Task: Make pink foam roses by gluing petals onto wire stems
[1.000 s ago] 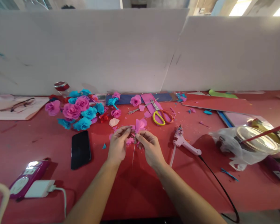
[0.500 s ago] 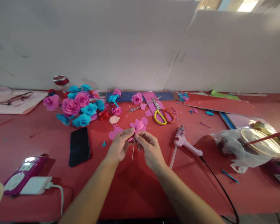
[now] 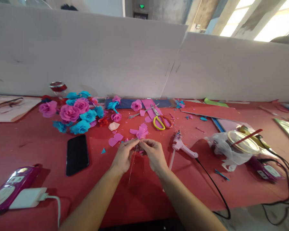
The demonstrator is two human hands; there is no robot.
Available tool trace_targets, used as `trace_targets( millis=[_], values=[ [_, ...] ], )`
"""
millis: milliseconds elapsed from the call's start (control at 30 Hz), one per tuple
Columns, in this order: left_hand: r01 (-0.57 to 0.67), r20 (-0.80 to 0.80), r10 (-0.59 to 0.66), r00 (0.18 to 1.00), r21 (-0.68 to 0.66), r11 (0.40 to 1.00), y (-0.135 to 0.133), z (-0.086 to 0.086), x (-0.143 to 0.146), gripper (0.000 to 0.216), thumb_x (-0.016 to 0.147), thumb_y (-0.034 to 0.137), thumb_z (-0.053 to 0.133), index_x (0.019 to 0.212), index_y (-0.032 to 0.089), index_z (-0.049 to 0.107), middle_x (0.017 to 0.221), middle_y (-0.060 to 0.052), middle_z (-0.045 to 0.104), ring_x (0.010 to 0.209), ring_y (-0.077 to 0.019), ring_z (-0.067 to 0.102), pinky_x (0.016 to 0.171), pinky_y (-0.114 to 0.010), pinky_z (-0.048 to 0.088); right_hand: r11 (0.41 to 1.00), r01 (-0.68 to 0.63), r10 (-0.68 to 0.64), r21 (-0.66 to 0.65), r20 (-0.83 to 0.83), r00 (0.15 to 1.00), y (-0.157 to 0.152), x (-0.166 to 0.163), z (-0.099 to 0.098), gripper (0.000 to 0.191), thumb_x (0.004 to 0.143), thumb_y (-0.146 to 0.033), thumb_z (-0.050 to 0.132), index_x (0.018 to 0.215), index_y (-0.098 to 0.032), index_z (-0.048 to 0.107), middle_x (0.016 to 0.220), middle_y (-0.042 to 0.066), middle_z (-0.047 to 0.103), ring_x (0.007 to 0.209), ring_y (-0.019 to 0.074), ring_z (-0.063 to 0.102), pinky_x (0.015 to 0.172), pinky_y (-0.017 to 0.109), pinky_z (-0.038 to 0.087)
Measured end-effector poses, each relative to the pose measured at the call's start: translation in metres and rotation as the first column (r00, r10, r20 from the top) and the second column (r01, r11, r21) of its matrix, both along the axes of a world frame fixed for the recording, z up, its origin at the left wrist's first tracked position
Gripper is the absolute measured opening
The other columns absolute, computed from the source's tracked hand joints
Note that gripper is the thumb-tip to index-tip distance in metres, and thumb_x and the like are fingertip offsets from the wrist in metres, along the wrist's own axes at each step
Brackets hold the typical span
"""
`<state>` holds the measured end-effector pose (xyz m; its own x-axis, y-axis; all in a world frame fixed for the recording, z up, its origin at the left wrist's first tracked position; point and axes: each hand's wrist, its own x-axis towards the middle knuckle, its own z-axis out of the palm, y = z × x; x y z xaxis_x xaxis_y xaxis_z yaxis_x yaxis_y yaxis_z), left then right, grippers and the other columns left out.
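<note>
A pink paper flower [image 3: 142,131] on a thin wire stem is held at its base between both hands. My left hand [image 3: 123,156] pinches the stem just below the petals, fingers closed. Pressed close on the other side, my right hand [image 3: 154,154] has thumb and fingers closed at the flower's base. The wire [image 3: 132,166] slants down toward me between the wrists. Loose pink petals [image 3: 115,139] lie just left of the flower. Yellow-and-orange-handled scissors [image 3: 160,120] rest on a pink paper strip [image 3: 149,107] beyond it.
Finished pink and blue flowers [image 3: 69,113] cluster at the left, behind a black phone [image 3: 77,154]. A pink glue gun [image 3: 184,146] lies right of my hands, its cord trailing forward. Farther right sits a bagged tub [image 3: 242,142]; a purple power strip [image 3: 16,183] is at left.
My head view has tilted up and shifted right, showing more of the room beyond the partition. The flower has turned a little in my hands and its wire slants more to the left.
</note>
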<state>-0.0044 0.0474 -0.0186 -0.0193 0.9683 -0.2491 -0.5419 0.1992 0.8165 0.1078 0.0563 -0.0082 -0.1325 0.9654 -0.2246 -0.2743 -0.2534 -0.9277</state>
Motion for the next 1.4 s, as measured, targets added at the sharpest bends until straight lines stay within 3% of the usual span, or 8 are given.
trace_targets(
  millis=[233,300,433,567,700,867,1033,1400],
  values=[
    [-0.012,0.074,0.018,0.997,-0.083,0.997,-0.004,0.01,0.001,0.021,0.06,0.027,0.082,0.074,0.013,0.075,0.076,-0.006,0.073,0.068,-0.0116,0.065,0.065,-0.021,0.05,0.976,-0.163,0.069,0.142,0.508,0.858,-0.017,0.043,0.005,0.034,0.082,-0.045,0.057,0.071,-0.015,0.068,0.062,0.005,0.068,0.056,0.0161,0.061,0.054,0.027,0.046],
    [-0.03,0.081,0.041,0.996,-0.135,0.99,-0.004,0.012,0.0,0.023,0.056,0.025,0.084,0.073,0.013,0.074,0.069,-0.004,0.071,0.06,-0.0097,0.063,0.059,-0.02,0.049,0.948,-0.152,-0.114,0.278,0.746,0.656,-0.017,0.079,0.004,0.026,0.083,-0.036,0.054,0.081,-0.016,0.07,0.075,0.007,0.071,0.066,0.0188,0.063,0.063,0.03,0.048],
    [-0.017,0.06,0.027,0.998,-0.161,0.987,-0.003,0.012,0.0,0.023,0.052,0.024,0.085,0.067,0.012,0.073,0.059,-0.003,0.068,0.047,-0.0063,0.056,0.049,-0.017,0.045,0.906,-0.235,-0.375,0.353,0.925,-0.056,-0.009,0.147,-0.006,0.046,0.071,-0.014,0.055,0.117,-0.012,0.062,0.119,0.017,0.064,0.108,0.033,0.055,0.088,0.044,0.043],
    [-0.045,-0.032,0.041,0.999,-0.16,0.986,-0.002,0.012,0.002,0.02,0.053,0.025,0.083,0.062,0.012,0.071,0.055,-0.002,0.066,0.04,-0.0053,0.051,0.043,-0.018,0.041,0.931,-0.32,-0.264,0.174,0.927,-0.265,0.0,0.172,-0.022,0.044,0.074,-0.01,0.051,0.118,-0.009,0.058,0.116,0.018,0.062,0.101,0.0298,0.058,0.085,0.042,0.045],
    [-0.085,-0.212,0.061,0.975,-0.106,0.991,-0.002,0.01,-0.001,0.017,0.06,0.028,0.079,0.06,0.014,0.07,0.053,0.001,0.063,0.039,-0.0046,0.049,0.044,-0.018,0.04,0.909,-0.318,-0.327,0.271,0.935,-0.137,0.004,0.18,-0.026,0.043,0.073,-0.011,0.049,0.116,-0.011,0.057,0.119,0.017,0.057,0.094,0.0254,0.06,0.075,0.035,0.049],
    [-0.084,-0.393,0.052,0.918,-0.066,0.994,-0.001,0.007,-0.003,0.017,0.067,0.031,0.072,0.064,0.015,0.071,0.056,0.001,0.064,0.044,-0.0065,0.053,0.05,-0.019,0.044,0.833,-0.09,-0.51,0.546,0.82,0.259,-0.004,0.181,-0.007,0.032,0.074,-0.028,0.058,0.103,-0.016,0.061,0.094,0.009,0.061,0.081,0.0218,0.058,0.072,0.034,0.048],
    [-0.06,-0.456,0.044,0.889,-0.021,0.998,-0.003,0.005,0.0,0.017,0.07,0.032,0.07,0.065,0.016,0.071,0.056,0.001,0.063,0.047,-0.0078,0.055,0.053,-0.02,0.046,0.94,-0.128,-0.086,0.316,0.584,0.807,-0.029,0.145,0.024,0.037,0.09,-0.051,0.048,0.095,-0.016,0.061,0.058,-0.002,0.049,0.052,0.0122,0.043,0.052,0.027,0.036],
    [-0.021,-0.507,0.008,0.862,-0.019,1.0,-0.005,0.008,0.0,0.014,0.071,0.029,0.066,0.067,0.016,0.071,0.053,0.001,0.063,0.047,-0.009,0.056,0.052,-0.02,0.047,0.943,-0.26,0.141,0.207,0.458,0.878,-0.034,0.098,0.029,0.05,0.085,-0.067,0.045,0.081,-0.017,0.048,0.076,0.001,0.049,0.044,0.0047,0.038,0.042,0.024,0.03]
  ],
)
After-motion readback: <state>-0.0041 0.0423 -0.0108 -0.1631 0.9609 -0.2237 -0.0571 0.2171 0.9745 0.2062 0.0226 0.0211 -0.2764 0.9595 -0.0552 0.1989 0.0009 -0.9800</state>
